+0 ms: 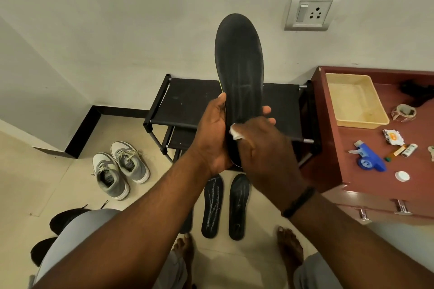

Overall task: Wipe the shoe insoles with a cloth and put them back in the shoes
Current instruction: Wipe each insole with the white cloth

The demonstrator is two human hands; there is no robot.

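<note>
Left grip (212,134) is curled around the lower half of the black insole (238,58), which I hold upright at the centre, toe toward 12 o'clock. Right grip (260,145) pinches a white cloth (234,132) and presses it on the insole's heel part. At 6 o'clock two more black insoles (212,206) lie side by side on the floor. At 8 o'clock stand the grey shoes (121,169). At 3 o'clock, the red-brown surface (340,148) carries a yellow tray (354,103).
</note>
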